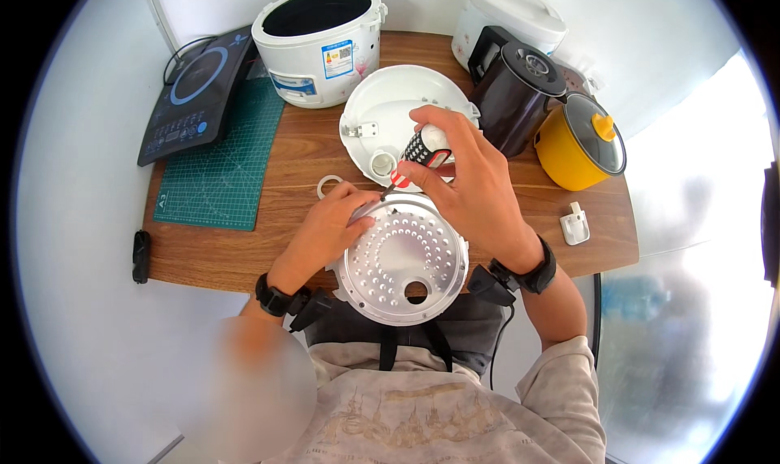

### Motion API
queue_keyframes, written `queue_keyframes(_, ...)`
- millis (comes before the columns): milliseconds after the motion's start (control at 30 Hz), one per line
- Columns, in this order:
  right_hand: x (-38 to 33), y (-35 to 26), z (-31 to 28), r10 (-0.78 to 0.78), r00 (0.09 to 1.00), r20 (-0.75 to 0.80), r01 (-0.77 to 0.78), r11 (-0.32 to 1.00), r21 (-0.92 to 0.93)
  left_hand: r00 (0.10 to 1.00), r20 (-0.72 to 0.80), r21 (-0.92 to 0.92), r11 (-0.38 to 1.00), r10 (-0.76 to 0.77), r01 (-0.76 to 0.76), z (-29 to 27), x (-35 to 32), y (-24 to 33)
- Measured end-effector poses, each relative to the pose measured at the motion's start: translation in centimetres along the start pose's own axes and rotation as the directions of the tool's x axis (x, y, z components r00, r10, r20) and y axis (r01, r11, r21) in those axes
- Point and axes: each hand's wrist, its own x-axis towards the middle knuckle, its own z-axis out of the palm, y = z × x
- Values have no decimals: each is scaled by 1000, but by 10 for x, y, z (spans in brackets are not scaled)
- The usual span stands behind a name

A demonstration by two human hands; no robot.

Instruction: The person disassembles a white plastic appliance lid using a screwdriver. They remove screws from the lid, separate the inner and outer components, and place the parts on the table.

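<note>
- Silvery metal disc (404, 257), dimpled in rings, one round hole at the side nearest my body; sits just right of my left hand, overhanging the table edge.
- Left hand (331, 218): fingers and thumb grasping the disc's upper-left rim.
- Right hand (471, 179): wrapped round a screwdriver (426, 145), handle black, red and white. Slanted shaft ends by my left fingertips; cannot tell whether it meets a screw.
- White lid shell (398, 110) directly beyond both hands, under the screwdriver handle, partly hidden by my right hand.
- White ring (319, 187) just beyond left hand.
- Dark kettle (520, 98) beyond right hand; yellow pot (569, 149) and small white part (575, 228) to its right.
- Green mat (215, 171) well left of left hand.
</note>
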Motion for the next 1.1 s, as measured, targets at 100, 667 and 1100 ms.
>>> queue_keyframes(100, -1, 4, 3, -37, 999, -2, 37, 999, -25, 1000, 1, -7, 1000, -6, 6, 1, -1, -2)
queue_keyframes(667, -23, -3, 9, -236, 969, 73, 239, 970, -35, 997, 58, -11, 999, -48, 49, 1, -7, -3)
queue_keyframes(1100, 0, -18, 30, -80, 996, -30, 78, 995, -59, 1000, -4, -40, 999, 19, -20, -16, -30, -13)
